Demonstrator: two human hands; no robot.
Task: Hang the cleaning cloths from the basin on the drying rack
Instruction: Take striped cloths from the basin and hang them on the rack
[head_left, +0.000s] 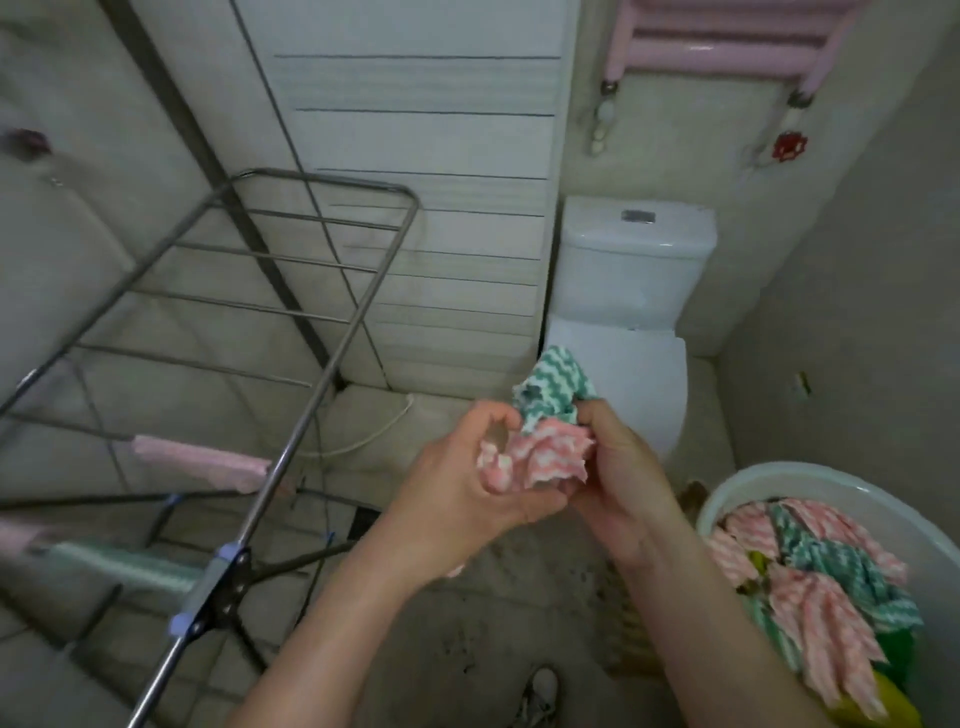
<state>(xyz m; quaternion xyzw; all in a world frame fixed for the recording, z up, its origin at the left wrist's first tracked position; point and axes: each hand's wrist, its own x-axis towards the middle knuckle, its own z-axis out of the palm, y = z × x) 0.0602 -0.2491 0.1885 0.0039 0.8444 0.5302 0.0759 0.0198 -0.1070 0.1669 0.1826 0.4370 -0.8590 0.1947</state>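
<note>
Both hands meet in the middle of the view over the floor. My left hand (467, 467) pinches a crumpled pink-and-white zigzag cloth (545, 457). My right hand (618, 467) grips the same bundle, from which a green-and-white zigzag cloth (553, 389) sticks up. The white basin (737, 486) sits at the lower right, filled with several pink, green and yellow cloths (821, 587). The metal drying rack (291, 270) stands to the left; a pink cloth (200, 462) and a green cloth (124, 566) hang on its near rails.
A white toilet (631, 291) stands against the far wall, just behind my hands. A pink radiator (727, 41) is mounted at the top right with a red valve (789, 147) below it. A shoe (540, 693) shows on the grey floor at the bottom.
</note>
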